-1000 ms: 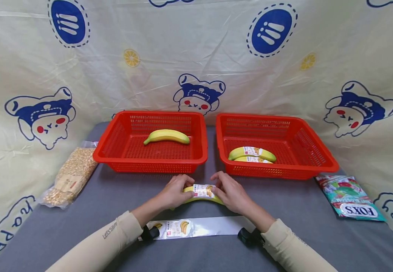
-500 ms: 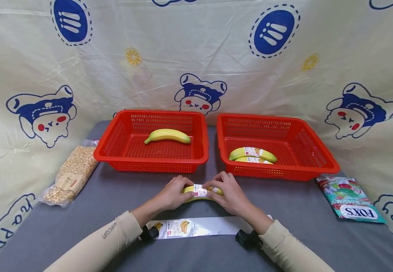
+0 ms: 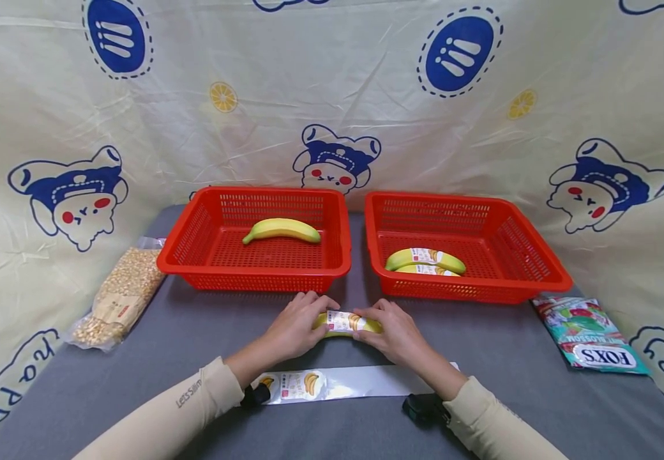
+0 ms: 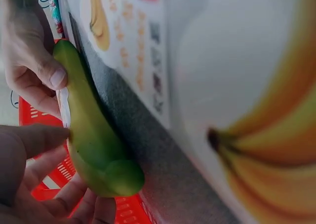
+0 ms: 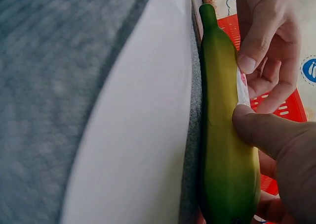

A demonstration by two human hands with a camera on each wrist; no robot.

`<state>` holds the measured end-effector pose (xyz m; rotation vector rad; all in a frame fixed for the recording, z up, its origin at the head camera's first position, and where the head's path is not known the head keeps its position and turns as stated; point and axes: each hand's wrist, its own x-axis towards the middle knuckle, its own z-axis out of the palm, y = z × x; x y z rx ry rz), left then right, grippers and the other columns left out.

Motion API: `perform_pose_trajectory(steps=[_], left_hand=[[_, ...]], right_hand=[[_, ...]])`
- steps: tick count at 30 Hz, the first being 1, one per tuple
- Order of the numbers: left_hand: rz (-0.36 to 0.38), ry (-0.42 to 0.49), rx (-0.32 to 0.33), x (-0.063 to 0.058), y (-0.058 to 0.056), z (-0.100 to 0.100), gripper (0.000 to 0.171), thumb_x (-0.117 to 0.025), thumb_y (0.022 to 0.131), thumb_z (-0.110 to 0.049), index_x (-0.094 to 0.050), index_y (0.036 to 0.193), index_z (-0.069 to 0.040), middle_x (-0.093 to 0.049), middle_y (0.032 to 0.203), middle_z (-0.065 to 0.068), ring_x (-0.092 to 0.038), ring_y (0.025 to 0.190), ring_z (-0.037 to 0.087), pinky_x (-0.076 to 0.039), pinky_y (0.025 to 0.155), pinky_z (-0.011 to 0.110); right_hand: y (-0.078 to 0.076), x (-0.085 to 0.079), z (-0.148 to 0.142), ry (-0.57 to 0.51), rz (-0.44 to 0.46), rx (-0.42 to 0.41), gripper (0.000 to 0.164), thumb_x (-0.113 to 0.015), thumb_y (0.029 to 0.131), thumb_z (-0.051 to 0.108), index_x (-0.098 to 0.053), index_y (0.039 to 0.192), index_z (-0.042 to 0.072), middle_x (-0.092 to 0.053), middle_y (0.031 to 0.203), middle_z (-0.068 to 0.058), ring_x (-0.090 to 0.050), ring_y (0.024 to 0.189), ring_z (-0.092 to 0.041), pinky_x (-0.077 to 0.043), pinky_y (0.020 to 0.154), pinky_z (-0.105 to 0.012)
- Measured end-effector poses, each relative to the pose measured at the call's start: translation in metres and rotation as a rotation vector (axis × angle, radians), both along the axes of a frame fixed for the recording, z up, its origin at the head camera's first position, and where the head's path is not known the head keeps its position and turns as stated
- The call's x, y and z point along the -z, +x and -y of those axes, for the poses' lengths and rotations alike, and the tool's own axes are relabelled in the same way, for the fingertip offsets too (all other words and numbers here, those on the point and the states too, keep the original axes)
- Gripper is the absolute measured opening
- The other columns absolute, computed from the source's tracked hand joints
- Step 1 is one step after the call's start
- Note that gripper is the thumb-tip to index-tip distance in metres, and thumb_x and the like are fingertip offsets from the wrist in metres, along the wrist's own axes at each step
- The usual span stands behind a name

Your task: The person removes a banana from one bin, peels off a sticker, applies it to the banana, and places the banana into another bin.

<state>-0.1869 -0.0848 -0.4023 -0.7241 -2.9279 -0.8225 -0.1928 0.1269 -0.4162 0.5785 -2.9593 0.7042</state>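
Observation:
My left hand [image 3: 294, 324] and right hand [image 3: 396, 329] hold a yellow-green banana [image 3: 339, 333] between them, low over the cloth. Thumbs press its near side while the fingers reach behind it. A white label [image 3: 340, 320] with a printed banana picture lies on the banana's upper face, between the hands. In the right wrist view, my right thumb [image 5: 247, 120] touches the banana beside the label's edge [image 5: 241, 85]. Closer to me, a strip of label backing [image 3: 366, 382] lies flat, with printed labels [image 3: 303, 385] at its left and bare backing to the right.
Behind the hands stand two red baskets. The left basket [image 3: 254, 283] holds one plain banana [image 3: 282, 229]; the right basket [image 3: 470, 291] holds two labelled bananas [image 3: 424, 258]. A bag of grains [image 3: 119, 297] lies left, a FOX'S candy bag [image 3: 590, 332] right.
My right fingers moved in over the label's middle, then back out to its right end. The left hand shifted slightly along the banana. The baskets and strip stayed put.

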Motion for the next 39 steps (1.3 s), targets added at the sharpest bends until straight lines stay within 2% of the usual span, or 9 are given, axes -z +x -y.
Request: perform_pose_trajectory(steps=[6,12,17,22,26,34,39], left_hand=[[-0.016,-0.094,0.018,0.0012,-0.0017,-0.0032,0.036,-0.069,0.084,-0.027,-0.065,0.120,-0.027,-0.058,0.103,-0.001,-0.047,0.092,0.014,-0.040,0.079,0.031],[-0.021,-0.096,0.018,0.0012,-0.0019,-0.0017,0.041,-0.070,0.084,-0.027,-0.064,0.123,-0.017,-0.061,0.105,0.003,-0.052,0.095,0.017,-0.043,0.082,0.035],[-0.042,-0.077,0.014,0.0024,-0.0029,-0.0010,0.040,-0.072,0.082,-0.026,-0.067,0.118,-0.009,-0.063,0.103,0.006,-0.056,0.094,0.020,-0.046,0.083,0.037],[-0.072,-0.063,0.023,0.0049,-0.0051,-0.0013,0.041,-0.074,0.080,-0.028,-0.068,0.112,-0.003,-0.064,0.100,0.009,-0.058,0.089,0.020,-0.046,0.079,0.036],[-0.065,-0.065,0.030,0.0049,-0.0056,-0.0020,0.041,-0.073,0.081,-0.028,-0.068,0.113,-0.002,-0.064,0.100,0.009,-0.058,0.089,0.020,-0.046,0.078,0.036],[-0.053,-0.065,0.024,0.0033,-0.0040,-0.0019,0.042,-0.073,0.081,-0.028,-0.067,0.112,-0.001,-0.065,0.100,0.011,-0.058,0.091,0.024,-0.046,0.082,0.039],[-0.042,-0.041,0.014,0.0048,-0.0027,0.0017,0.042,-0.073,0.080,-0.027,-0.068,0.112,-0.001,-0.065,0.100,0.011,-0.057,0.092,0.023,-0.045,0.082,0.038]], right_hand=[[0.0005,0.0001,0.0006,0.019,0.006,0.006,0.044,-0.079,0.074,0.029,-0.069,0.115,0.018,-0.055,0.086,0.001,-0.045,0.078,-0.011,-0.034,0.066,-0.025],[0.0005,-0.0012,0.0015,0.036,-0.006,0.002,0.046,-0.080,0.073,0.031,-0.069,0.115,0.017,-0.054,0.086,0.001,-0.045,0.078,-0.011,-0.034,0.067,-0.025],[0.0000,-0.0005,0.0016,0.052,-0.041,-0.011,0.043,-0.080,0.073,0.032,-0.070,0.112,0.015,-0.056,0.086,0.001,-0.045,0.079,-0.012,-0.035,0.067,-0.025],[-0.0022,-0.0012,0.0044,0.053,-0.083,-0.070,0.044,-0.078,0.075,0.031,-0.067,0.117,0.022,-0.055,0.090,0.001,-0.045,0.082,-0.012,-0.035,0.069,-0.026],[-0.0039,-0.0032,0.0081,0.074,-0.075,-0.105,0.042,-0.076,0.077,0.031,-0.066,0.117,0.025,-0.053,0.089,0.001,-0.042,0.081,-0.012,-0.034,0.068,-0.026],[-0.0021,-0.0009,0.0020,0.134,-0.041,-0.036,0.044,-0.078,0.074,0.034,-0.069,0.113,0.017,-0.055,0.087,0.000,-0.046,0.080,-0.013,-0.037,0.068,-0.028],[-0.0001,-0.0012,-0.0013,0.122,-0.001,-0.038,0.047,-0.078,0.074,0.034,-0.068,0.116,0.016,-0.055,0.086,0.000,-0.047,0.078,-0.012,-0.038,0.067,-0.028]])
